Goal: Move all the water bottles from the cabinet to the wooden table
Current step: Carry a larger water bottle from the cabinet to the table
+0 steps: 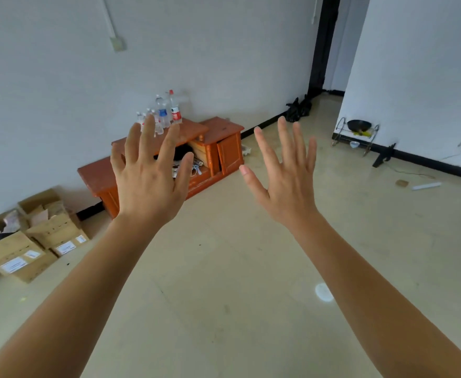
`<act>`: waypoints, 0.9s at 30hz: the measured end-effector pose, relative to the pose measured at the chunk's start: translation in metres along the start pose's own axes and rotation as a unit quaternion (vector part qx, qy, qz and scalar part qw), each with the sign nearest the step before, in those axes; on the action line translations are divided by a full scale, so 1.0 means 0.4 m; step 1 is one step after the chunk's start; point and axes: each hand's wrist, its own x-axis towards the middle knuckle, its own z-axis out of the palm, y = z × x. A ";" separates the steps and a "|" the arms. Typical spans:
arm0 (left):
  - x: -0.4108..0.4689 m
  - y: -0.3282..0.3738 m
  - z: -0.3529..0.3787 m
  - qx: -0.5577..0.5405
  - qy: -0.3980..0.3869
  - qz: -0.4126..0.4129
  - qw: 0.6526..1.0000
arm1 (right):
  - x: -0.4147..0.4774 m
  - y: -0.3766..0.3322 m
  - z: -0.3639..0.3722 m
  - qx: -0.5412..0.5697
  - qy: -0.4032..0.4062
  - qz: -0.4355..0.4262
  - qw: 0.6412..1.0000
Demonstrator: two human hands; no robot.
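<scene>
left grip (pixel 149 186) released, fingers spread, raised mid-air | right grip (pixel 289 192) released, fingers spread | bottles (pixel 166 113) upright, clustered near back edge of cabinet (pixel 224 132) top

orange-brown cabinet (pixel 225 137) mid-frame, clear bottles (pixel 166 113) with red and blue labels, tan cardboard boxes (pixel 27 241) lower left, beige floor (pixel 251 268), white walls (pixel 60 77)

Single head view, looking forward and down across floor (pixel 251 268) toward far cabinet (pixel 224 143); both forearms near lens.
</scene>
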 end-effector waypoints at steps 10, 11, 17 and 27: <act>0.297 -0.293 0.349 0.029 0.008 -0.081 0.996 | 0.379 -0.037 0.542 0.052 -0.005 -0.083 0.995; 0.335 -0.330 0.386 0.029 0.014 -0.081 0.996 | 0.421 -0.052 0.598 0.048 -0.012 -0.090 0.995; 0.608 -0.517 0.605 0.006 -0.017 -0.113 0.993 | 0.673 -0.088 0.868 0.035 -0.027 -0.114 0.992; 0.977 -0.612 1.046 -0.001 -0.061 -0.061 0.996 | 0.939 0.099 1.318 0.018 -0.028 -0.079 0.996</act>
